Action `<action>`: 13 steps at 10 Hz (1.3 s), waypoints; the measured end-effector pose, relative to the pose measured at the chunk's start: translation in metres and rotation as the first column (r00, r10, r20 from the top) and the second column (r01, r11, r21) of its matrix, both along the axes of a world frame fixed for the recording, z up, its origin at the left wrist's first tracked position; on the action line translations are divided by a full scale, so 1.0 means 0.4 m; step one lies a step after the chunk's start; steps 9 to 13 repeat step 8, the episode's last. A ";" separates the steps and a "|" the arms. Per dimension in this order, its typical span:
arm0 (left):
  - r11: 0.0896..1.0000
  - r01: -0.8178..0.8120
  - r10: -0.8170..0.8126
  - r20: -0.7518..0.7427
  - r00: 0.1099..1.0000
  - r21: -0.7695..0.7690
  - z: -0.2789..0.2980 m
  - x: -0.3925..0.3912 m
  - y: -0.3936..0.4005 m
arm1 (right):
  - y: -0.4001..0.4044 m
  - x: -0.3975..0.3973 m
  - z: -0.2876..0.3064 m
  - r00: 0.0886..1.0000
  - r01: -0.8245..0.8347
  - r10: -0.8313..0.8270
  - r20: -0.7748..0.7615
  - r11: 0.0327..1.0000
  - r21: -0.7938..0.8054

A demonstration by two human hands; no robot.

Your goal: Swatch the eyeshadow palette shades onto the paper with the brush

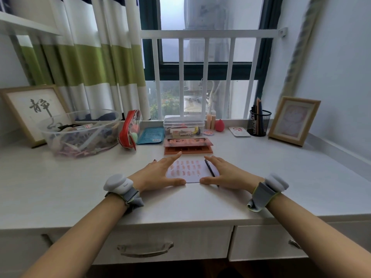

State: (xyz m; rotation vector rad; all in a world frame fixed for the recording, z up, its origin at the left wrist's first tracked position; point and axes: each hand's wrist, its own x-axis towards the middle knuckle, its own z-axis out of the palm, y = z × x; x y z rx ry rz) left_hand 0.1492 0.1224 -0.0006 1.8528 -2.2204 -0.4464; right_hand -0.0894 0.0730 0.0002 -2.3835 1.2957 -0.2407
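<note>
A white sheet of paper (190,176) lies flat on the desk, covered with several rows of pink and peach swatches. My left hand (158,174) rests on its left edge, fingers spread, holding nothing. My right hand (224,173) lies flat at its right edge, fingers apart. A thin dark brush (209,168) lies on the paper's right side, partly under my right hand. Just behind the paper is the eyeshadow palette (188,150), orange, with its lid (187,141) raised.
A clear bowl of small items (80,133) stands at the back left beside a red pouch (129,134) and blue packet (150,135). A clear lidded box (183,125), mesh pen holder (259,123) and two framed pictures (294,120) line the back.
</note>
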 end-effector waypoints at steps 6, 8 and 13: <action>1.000 0.015 -0.015 0.066 0.998 0.000 0.002 0.005 -0.016 | -0.024 0.002 0.004 0.997 -0.012 0.011 0.074 1.000 0.008; 0.999 -0.008 0.009 0.018 1.000 -0.051 0.039 0.018 0.009 | -0.013 -0.015 0.056 0.988 -0.006 0.014 0.152 0.999 -0.048; 0.999 -0.008 0.009 0.018 1.000 -0.051 0.039 0.018 0.009 | -0.013 -0.015 0.056 0.988 -0.006 0.014 0.152 0.999 -0.048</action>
